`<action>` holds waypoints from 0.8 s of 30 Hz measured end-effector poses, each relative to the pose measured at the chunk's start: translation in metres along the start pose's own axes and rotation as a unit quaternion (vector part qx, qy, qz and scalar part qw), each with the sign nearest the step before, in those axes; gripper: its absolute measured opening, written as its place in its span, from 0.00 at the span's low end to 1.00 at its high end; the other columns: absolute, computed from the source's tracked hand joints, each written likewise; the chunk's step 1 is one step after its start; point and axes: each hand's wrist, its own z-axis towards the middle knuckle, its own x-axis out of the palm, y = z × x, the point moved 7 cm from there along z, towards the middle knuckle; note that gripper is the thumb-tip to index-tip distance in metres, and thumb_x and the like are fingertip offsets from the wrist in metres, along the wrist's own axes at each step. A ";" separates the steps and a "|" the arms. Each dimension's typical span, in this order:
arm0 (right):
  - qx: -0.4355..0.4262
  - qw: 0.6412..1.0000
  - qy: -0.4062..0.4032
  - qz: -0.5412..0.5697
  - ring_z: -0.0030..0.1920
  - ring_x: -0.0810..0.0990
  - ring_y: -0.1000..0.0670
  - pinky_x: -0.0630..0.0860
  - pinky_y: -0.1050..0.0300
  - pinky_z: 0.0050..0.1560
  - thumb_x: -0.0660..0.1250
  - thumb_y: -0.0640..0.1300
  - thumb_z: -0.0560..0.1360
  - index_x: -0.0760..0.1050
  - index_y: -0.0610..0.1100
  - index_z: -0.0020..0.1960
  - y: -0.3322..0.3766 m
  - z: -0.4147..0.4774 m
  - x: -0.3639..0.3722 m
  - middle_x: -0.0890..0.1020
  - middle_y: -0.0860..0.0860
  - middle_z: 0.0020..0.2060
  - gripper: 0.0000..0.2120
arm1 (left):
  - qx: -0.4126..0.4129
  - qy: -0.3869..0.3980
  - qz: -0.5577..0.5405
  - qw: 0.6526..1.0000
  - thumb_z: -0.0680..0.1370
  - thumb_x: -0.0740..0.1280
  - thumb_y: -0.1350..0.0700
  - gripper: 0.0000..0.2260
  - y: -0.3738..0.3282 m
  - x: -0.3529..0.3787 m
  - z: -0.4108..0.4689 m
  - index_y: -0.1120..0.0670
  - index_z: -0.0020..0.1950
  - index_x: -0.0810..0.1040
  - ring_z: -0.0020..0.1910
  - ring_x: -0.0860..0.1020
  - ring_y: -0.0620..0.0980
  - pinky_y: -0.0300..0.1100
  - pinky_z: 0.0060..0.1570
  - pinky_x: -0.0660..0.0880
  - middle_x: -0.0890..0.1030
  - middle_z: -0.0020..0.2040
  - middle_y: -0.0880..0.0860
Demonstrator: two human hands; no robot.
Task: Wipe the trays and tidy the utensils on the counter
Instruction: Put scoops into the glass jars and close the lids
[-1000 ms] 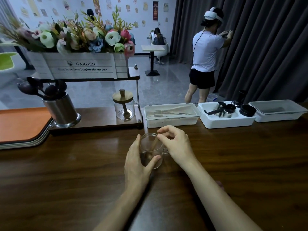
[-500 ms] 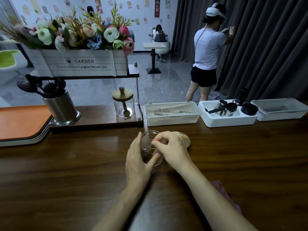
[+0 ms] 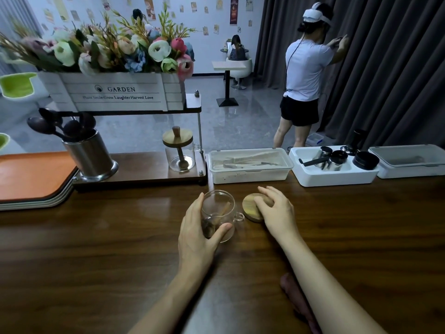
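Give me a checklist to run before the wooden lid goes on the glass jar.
1. Jar steadied: the left hand grips the glass jar round its side. Ok.
2. Jar upright on the counter. Ok.
3. Lid secured: the right hand rests on the wooden lid, which lies flat on the counter; a firm grip does not show. Cannot tell.
4. Mouth free: a wooden stick leans inside the jar, its top near the rim. Cannot tell.
5. Path clear: the lid lies just right of the jar's handle, with nothing between. Ok.
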 end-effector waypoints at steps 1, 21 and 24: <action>0.018 1.000 0.016 -0.014 0.72 0.70 0.47 0.64 0.54 0.71 0.71 0.49 0.77 0.80 0.49 0.66 -0.009 0.003 0.002 0.75 0.49 0.71 0.18 | -0.002 -0.001 0.002 1.000 0.70 0.79 0.42 0.42 0.001 0.000 0.000 0.40 0.79 0.63 0.72 0.70 0.40 0.44 0.67 0.73 0.69 0.72 0.32; -0.157 0.981 0.080 0.086 0.55 0.77 0.66 0.70 0.72 0.58 0.75 0.47 0.74 0.84 0.50 0.55 0.089 -0.006 0.003 0.81 0.64 0.52 0.10 | -0.002 0.011 0.007 1.000 0.68 0.70 0.30 0.46 0.000 0.002 0.002 0.45 0.82 0.59 0.73 0.65 0.34 0.26 0.67 0.61 0.64 0.73 0.27; -0.165 0.978 0.121 0.036 0.58 0.77 0.61 0.72 0.69 0.57 0.74 0.50 0.75 0.83 0.51 0.59 0.099 -0.019 0.021 0.79 0.61 0.58 0.13 | -0.013 0.015 0.004 1.000 0.68 0.71 0.31 0.47 0.004 0.004 0.002 0.47 0.82 0.59 0.73 0.68 0.38 0.34 0.68 0.66 0.68 0.74 0.36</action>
